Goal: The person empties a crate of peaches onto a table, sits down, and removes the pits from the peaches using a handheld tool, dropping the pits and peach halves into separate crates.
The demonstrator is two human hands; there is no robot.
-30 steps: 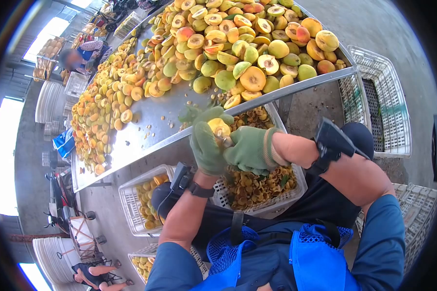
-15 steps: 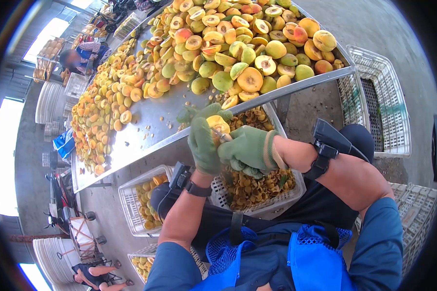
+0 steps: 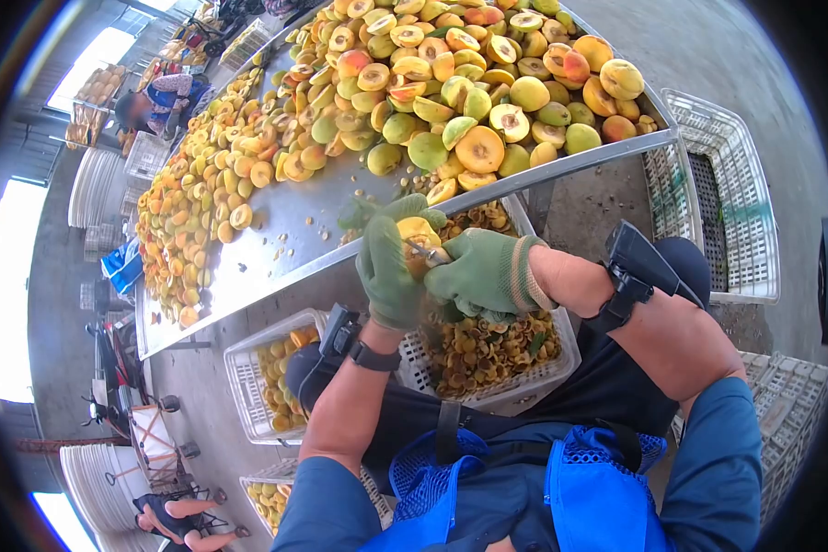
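Note:
My left hand, in a green glove, is closed around a yellow peach half held just below the metal table's edge. Against that fruit my right hand, also gloved green, grips a small metal pitting tool whose tip is in the peach's flesh. Both hands hover over a white plastic crate filled with brown pits and scraps. A black device is strapped to each wrist.
A long steel table carries heaps of whole and halved peaches. White crates of peach halves sit on the floor at left, an empty crate at right. Another person works at the far end.
The hands stay together on the peach; the right hand has shifted slightly right and down while working the tool in the fruit. The view has nudged a little.

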